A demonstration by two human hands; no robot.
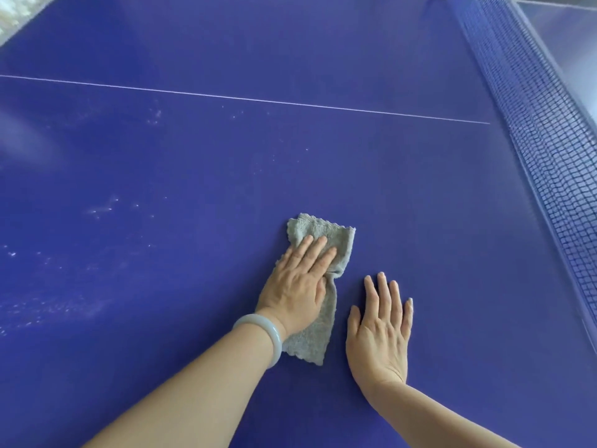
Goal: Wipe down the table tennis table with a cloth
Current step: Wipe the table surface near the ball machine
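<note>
A blue table tennis table [193, 163] fills the view. A grey-green cloth [336, 236] lies crumpled on it near the lower middle. My left hand [298, 286] presses flat on the cloth with straight fingers and covers its middle; a pale bangle sits on that wrist. My right hand [382, 331] lies flat on the bare table just right of the cloth, fingers straight and spread, holding nothing.
The net [542, 134] runs along the right side, from the top down to the right edge. A thin white centre line [245, 98] crosses the table beyond the hands. Whitish dusty smears [103, 210] mark the left part of the surface.
</note>
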